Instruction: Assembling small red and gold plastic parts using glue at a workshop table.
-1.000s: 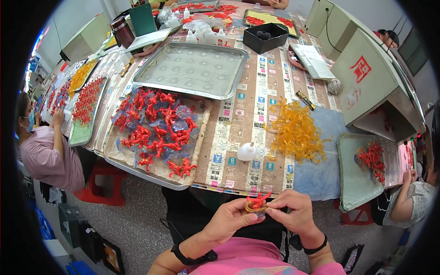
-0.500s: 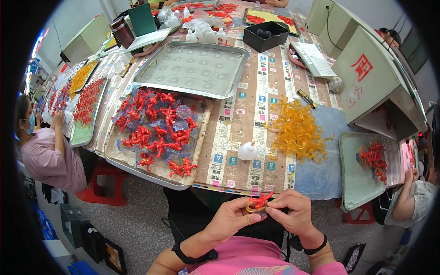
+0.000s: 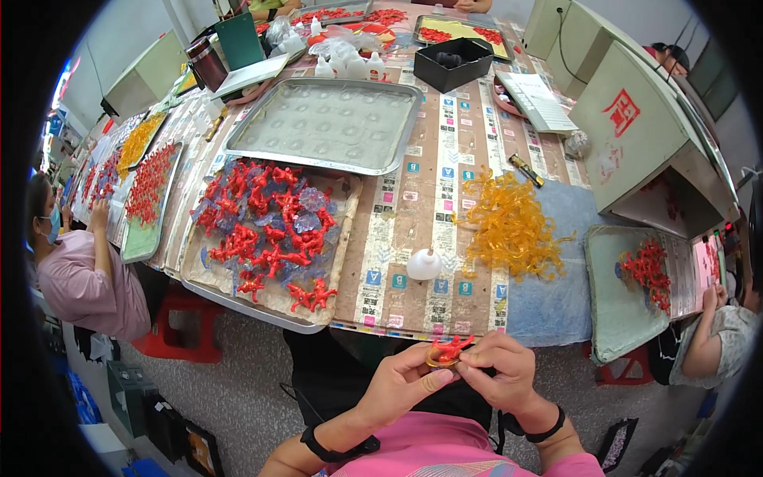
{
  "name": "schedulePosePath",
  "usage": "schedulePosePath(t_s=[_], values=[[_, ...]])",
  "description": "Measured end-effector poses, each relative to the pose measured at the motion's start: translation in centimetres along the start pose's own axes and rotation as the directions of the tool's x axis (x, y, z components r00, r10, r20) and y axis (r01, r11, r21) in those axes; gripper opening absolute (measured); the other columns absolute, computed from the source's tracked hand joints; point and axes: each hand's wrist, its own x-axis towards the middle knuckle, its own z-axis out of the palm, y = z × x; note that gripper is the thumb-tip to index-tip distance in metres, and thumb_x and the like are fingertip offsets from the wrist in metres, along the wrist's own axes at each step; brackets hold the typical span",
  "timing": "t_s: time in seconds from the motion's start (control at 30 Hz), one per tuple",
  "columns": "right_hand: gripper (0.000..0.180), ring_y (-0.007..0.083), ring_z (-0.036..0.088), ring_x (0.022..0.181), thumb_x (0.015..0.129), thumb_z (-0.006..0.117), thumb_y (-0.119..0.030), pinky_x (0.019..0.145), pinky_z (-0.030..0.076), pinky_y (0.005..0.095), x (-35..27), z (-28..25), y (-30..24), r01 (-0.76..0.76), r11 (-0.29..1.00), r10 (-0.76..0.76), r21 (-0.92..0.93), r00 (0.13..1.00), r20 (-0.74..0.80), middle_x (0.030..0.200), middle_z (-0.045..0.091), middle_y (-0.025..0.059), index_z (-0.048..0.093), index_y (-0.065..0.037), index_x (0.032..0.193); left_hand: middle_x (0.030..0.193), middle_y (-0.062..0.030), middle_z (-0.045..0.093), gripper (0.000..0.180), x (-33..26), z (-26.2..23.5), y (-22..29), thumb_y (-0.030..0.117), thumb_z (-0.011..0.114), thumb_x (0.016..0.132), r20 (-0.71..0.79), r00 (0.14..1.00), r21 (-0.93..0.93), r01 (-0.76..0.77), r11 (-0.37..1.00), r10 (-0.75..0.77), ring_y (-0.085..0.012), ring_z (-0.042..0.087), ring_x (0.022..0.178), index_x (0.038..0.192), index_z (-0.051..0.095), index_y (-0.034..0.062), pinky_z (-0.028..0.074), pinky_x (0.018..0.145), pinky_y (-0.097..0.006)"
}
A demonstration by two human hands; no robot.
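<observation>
Almost nothing moved since before: left hand [image 3: 404, 383] and right hand [image 3: 499, 372] stayed closed together on a small red figure [image 3: 450, 350], just below the table edge [image 3: 413, 332], near the white bottle [image 3: 424, 264].

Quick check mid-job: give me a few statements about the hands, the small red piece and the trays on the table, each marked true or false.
1. Both hands, left hand and right hand, hold one small red piece. True.
2. The yellow pile lies in the empty metal tray. False: it lies on the table, right of the trays.
3. The white squeeze bottle stands between the tray of red pieces and the yellow pile. True.
4. The near tray holds green pieces. False: they are red, on bluish clear film.
</observation>
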Motion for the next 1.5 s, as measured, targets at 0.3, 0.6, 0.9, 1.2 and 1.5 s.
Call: schedulePosePath(t_s=[0.3, 0.6, 0.9, 1.2, 1.5], values=[[0.019, 0.0195, 0.062, 0.067, 0.067, 0.075, 0.006, 0.058, 0.048, 0.0278, -0.1, 0.8, 0.2, 0.198, 0.979, -0.201, -0.05, 0.977, -0.068, 0.081, 0.066, 0.0089, 0.066, -0.001, 0.082, 0.116, -0.0077, 0.054, 0.032, -0.1, 0.2, -0.4, 0.006, 0.063, 0.089, -0.053, 0.965, 0.318, -0.228, 0.92, 0.257, -0.0105, 0.055, 0.101, 0.119, 0.059, -0.0015, 0.047, 0.084, -0.023], [0.018, 0.0202, 0.061, 0.067, 0.068, 0.076, 0.002, 0.06, 0.049, 0.0288, 0.4, 0.9, -0.1, 0.17, 0.982, -0.173, -0.083, 0.985, -0.03, 0.081, 0.064, 0.0091, 0.068, -0.003, 0.083, 0.1, -0.0095, 0.063, 0.031, 0.0, 0.4, 0.1, 0.005, 0.07, 0.081, -0.076, 0.865, 0.607, -0.354, 0.711, 0.496, -0.0131, 0.062, 0.081, 0.111, 0.066, 0.0015, 0.051, 0.067, -0.023], [0.02, 0.0073, 0.052, 0.056, 0.07, 0.081, -0.01, 0.047, 0.042, 0.0198, 1.0, 2.0, -2.2, -0.029, 0.988, 0.019, -0.148, 0.997, -0.069, 0.074, 0.059, 0.0036, 0.068, -0.004, 0.084, 0.086, -0.0087, 0.061, 0.044, 0.7, 0.1, 1.1, 0.004, 0.074, 0.07, 0.223, 0.686, 0.921, -0.382, 0.082, 0.693, -0.0217, 0.062, 0.073, 0.113, 0.063, -0.002, 0.051, 0.063, -0.03], [0.012, 0.0046, 0.049, 0.051, 0.074, 0.075, -0.002, 0.043, 0.038, 0.0183, 0.1, 3.2, -2.0, -0.051, 0.992, 0.025, -0.118, 0.977, -0.211, 0.07, 0.056, 0.003, 0.064, -0.002, 0.077, 0.074, -0.0046, 0.05, 0.046, 1.6, -0.3, 0.9, 0.01, 0.073, 0.071, 0.35, 0.632, 0.921, -0.368, -0.129, 0.691, -0.019, 0.054, 0.063, 0.114, 0.061, -0.0036, 0.044, 0.052, -0.03], [0.012, 0.006, 0.048, 0.049, 0.075, 0.073, 0.0, 0.043, 0.037, 0.0201, 0.1, 2.9, -0.8, -0.014, 0.991, -0.014, -0.132, 0.978, -0.207, 0.069, 0.055, 0.0044, 0.062, -0.001, 0.075, 0.072, -0.0035, 0.052, 0.045, 1.9, -0.3, 1.2, 0.008, 0.074, 0.068, 0.406, 0.64, 0.91, -0.35, -0.224, 0.652, -0.0189, 0.054, 0.06, 0.11, 0.063, -0.0036, 0.043, 0.05, -0.031]])
